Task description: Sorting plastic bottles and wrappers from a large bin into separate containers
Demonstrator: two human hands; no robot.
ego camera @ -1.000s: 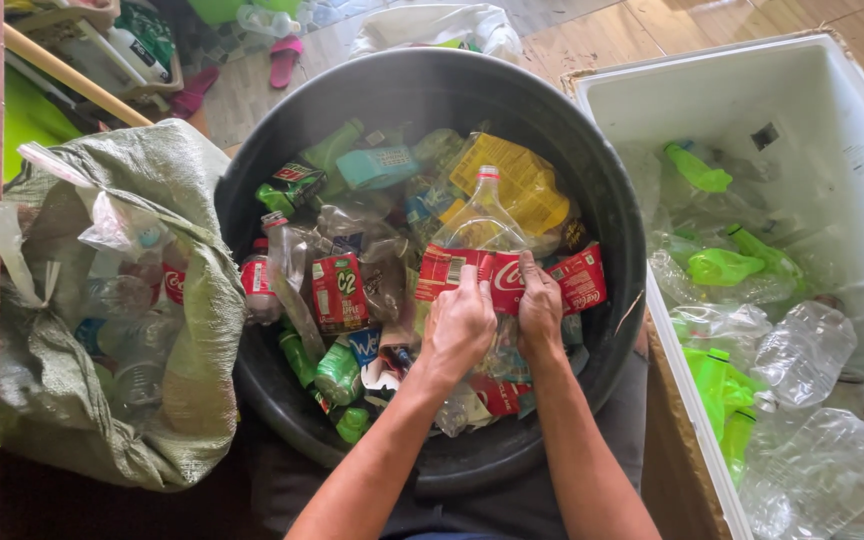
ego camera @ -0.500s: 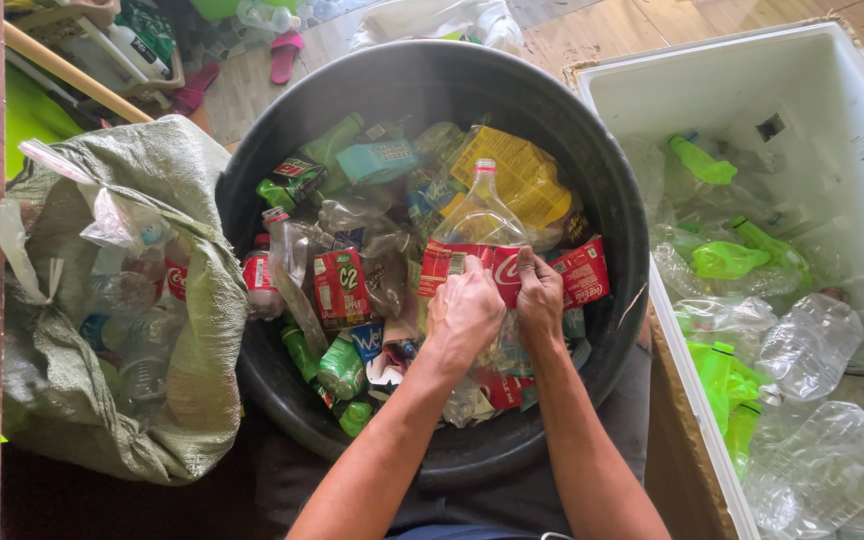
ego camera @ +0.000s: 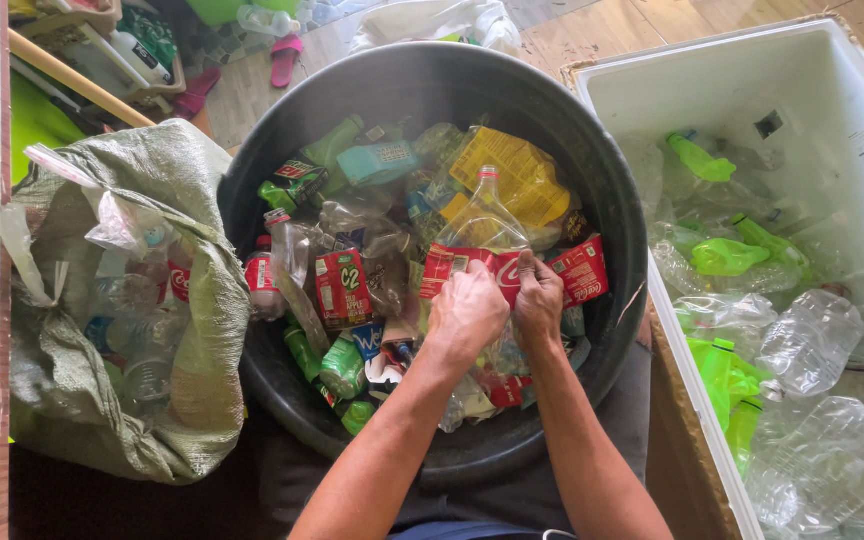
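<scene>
A clear plastic bottle with a red label lies neck away from me over a large black tub full of crushed bottles. My left hand grips the bottle's body over the label. Right beside it, my right hand pinches the red label at its right part, where a strip sticks out to the side. Both hands touch each other above the tub's near half.
A green woven sack holding plastic bottles sits left of the tub. A white box at the right contains clear and green crushed bottles. A yellow crushed container lies in the tub behind the held bottle. Wooden floor and clutter lie beyond.
Both hands have stayed on the bottle, shifting slightly; the red label looks pulled a little further to the right of the bottle.
</scene>
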